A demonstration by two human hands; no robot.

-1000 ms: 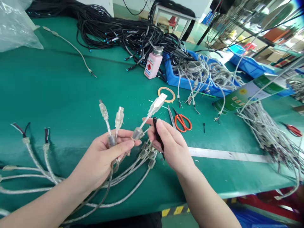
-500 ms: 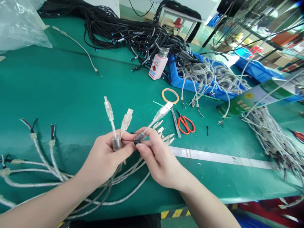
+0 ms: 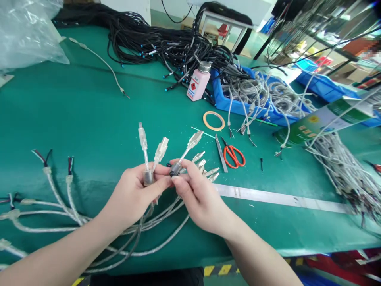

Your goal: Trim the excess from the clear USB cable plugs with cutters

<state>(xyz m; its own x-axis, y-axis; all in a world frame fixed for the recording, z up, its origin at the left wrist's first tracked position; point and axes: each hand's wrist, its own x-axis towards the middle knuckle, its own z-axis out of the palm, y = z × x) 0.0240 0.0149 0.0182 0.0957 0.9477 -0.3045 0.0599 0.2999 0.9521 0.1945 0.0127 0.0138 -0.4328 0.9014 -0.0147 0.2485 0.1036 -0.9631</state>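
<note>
Three clear cable ends (image 3: 195, 140) rise from left hand (image 3: 131, 194) and right hand (image 3: 205, 200).

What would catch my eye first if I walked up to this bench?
Probably the bare left hand and right hand near the centre, holding silvery cables with clear plastic plugs. Then orange-handled scissors to their right, and a pink bottle by tangled black cables at the back.

White-topped table (image 3: 232, 18) behind, pale floor (image 3: 258, 44).
</note>
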